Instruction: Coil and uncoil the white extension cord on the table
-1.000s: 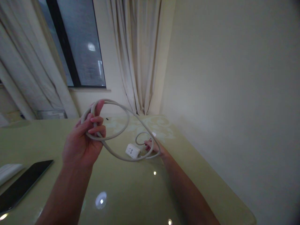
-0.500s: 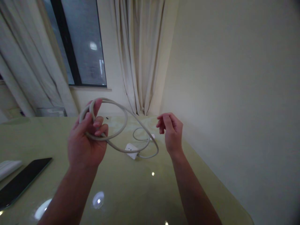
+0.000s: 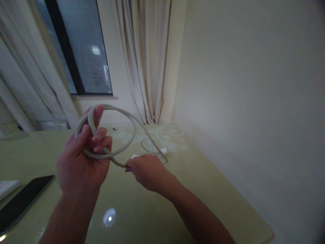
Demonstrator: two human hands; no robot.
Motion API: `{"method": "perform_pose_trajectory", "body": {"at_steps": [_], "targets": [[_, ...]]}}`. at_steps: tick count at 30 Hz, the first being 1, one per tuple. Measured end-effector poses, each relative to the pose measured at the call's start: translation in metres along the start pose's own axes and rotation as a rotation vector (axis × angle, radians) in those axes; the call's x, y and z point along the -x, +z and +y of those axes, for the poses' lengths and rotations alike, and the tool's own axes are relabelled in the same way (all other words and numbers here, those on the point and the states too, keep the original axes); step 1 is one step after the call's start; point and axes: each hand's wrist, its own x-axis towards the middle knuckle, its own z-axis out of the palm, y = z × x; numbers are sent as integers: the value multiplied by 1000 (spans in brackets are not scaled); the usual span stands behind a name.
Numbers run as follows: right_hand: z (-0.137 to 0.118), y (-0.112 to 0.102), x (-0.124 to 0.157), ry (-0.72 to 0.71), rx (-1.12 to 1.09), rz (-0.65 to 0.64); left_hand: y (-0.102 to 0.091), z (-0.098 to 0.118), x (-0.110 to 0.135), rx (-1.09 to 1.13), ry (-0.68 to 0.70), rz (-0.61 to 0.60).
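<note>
Loops of a pale grey power cord [image 3: 132, 135] hang in the air, gathered in my left hand [image 3: 83, 159], whose fingers curl round them. My right hand [image 3: 151, 171] pinches a lower stretch of the same cord, just right of the left hand. Behind my right hand only a white corner of the power strip [image 3: 134, 156] shows; the rest is hidden. A white plug end [image 3: 164, 151] lies farther back on the table, with a thin loop of cord beside it.
The pale green glossy table [image 3: 203, 203] meets a plain wall [image 3: 241, 101] on the right. A dark flat tablet-like slab [image 3: 22, 200] and a white object [image 3: 8, 188] lie at the left. Curtains [image 3: 152, 61] and a window [image 3: 83, 47] stand behind.
My right hand has moved left and down from beside the loops and closed on the cord. It now covers most of the power strip. The left hand keeps its hold; the view has shifted slightly.
</note>
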Motion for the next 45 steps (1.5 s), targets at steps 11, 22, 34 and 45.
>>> {"method": "perform_pose_trajectory", "body": {"at_steps": [11, 22, 34, 45], "targets": [[-8, 1, -7, 126, -741, 557, -2, -16, -2, -315, -44, 48], [-7, -23, 3, 207, -765, 444, -26, -30, -16, -420, -136, 48], [3, -43, 8, 135, -1056, 528, -18, -39, 12, -737, -224, -283], [3, -69, 21, 117, -1311, 577, -42, -41, -15, -386, -783, -47]]}}
